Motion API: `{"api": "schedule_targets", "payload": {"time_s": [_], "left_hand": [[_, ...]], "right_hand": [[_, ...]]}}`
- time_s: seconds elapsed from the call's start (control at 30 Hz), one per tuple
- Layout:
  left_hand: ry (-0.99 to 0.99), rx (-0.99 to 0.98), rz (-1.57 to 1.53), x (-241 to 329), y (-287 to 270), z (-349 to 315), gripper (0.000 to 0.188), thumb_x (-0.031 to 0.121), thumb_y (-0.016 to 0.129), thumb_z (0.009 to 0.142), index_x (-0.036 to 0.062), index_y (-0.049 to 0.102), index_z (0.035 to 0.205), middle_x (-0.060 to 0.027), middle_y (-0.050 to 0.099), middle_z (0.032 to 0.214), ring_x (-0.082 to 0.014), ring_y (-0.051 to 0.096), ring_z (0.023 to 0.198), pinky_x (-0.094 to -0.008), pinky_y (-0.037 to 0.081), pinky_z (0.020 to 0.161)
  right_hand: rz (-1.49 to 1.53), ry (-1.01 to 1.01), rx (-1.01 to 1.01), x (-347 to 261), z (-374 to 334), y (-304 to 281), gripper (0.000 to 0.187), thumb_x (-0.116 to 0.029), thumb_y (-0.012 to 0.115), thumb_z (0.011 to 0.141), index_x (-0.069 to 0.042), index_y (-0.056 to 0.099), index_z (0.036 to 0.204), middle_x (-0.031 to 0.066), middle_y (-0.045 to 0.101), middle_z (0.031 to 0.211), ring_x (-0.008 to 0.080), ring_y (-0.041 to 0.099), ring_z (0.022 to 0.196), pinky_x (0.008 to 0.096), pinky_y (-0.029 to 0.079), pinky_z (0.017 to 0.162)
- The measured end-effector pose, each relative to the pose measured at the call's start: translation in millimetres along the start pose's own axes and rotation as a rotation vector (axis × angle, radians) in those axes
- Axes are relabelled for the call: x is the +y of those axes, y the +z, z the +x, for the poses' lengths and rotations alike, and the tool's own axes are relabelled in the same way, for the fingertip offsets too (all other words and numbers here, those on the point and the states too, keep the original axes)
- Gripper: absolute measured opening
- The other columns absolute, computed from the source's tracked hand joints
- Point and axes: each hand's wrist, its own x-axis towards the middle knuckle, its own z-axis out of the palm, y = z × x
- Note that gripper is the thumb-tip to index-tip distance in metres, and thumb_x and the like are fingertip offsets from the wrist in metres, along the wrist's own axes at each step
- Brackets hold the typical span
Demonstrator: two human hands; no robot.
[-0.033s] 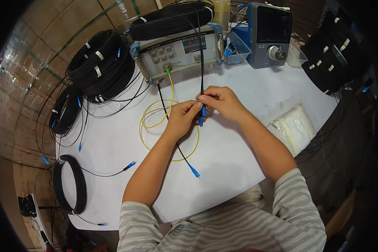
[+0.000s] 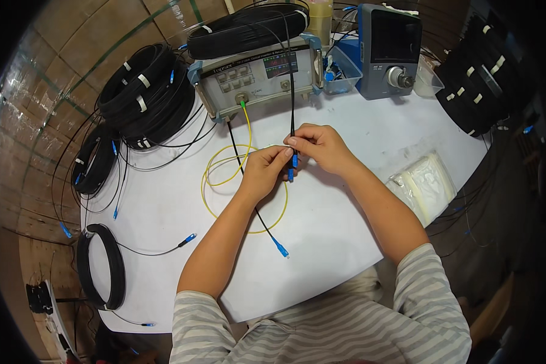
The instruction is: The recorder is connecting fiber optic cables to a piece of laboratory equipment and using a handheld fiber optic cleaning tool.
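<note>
Both hands meet over the middle of the white table (image 2: 346, 230). My left hand (image 2: 264, 173) and my right hand (image 2: 321, 145) pinch small blue fibre connectors (image 2: 293, 165) between the fingertips. A thin black cable (image 2: 292, 91) rises from the right hand's connector up to a black cable coil (image 2: 249, 30) on top of a grey test instrument (image 2: 258, 76). A coiled yellow fibre cable (image 2: 224, 176) lies under the left hand, plugged into the instrument's front. Another black cable with a blue connector (image 2: 279, 247) lies loose beside my left forearm.
Several black cable coils (image 2: 142, 97) lie at the left. One more coil (image 2: 100, 273) hangs at the table's near-left edge. A blue-grey device (image 2: 388, 48) stands at the back right. More black coils (image 2: 482, 79) sit far right, and a clear plastic bag (image 2: 424, 185) lies beside my right forearm.
</note>
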Motion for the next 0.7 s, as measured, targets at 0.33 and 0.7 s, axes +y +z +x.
{"api": "schedule_targets", "payload": {"time_s": [0.33, 0.7], "left_hand": [[-0.007, 0.044, -0.113, -4.9, -0.3, -0.1, 0.025, 0.017, 0.059, 0.1, -0.0029, 0.063, 0.114, -0.0071, 0.07, 0.092, -0.0139, 0.067, 0.079, -0.0245, 0.052, 0.066], [-0.019, -0.018, -0.132, -4.3, -5.0, 2.1, 0.025, 0.021, 0.059, 0.1, -0.0013, 0.066, 0.109, -0.0049, 0.069, 0.09, -0.0136, 0.067, 0.076, -0.0237, 0.052, 0.065]], "right_hand": [[0.138, 0.021, 0.068, -1.2, -0.7, -1.0, 0.024, -0.019, 0.064, 0.097, 0.001, 0.07, 0.109, 0.0007, 0.066, 0.088, 0.0076, 0.059, 0.078, 0.0231, 0.05, 0.072], [0.07, 0.045, 0.03, 5.6, 2.8, 3.3, 0.021, -0.016, 0.068, 0.094, 0.002, 0.067, 0.106, 0.0032, 0.068, 0.087, 0.009, 0.062, 0.076, 0.0248, 0.052, 0.07]]}}
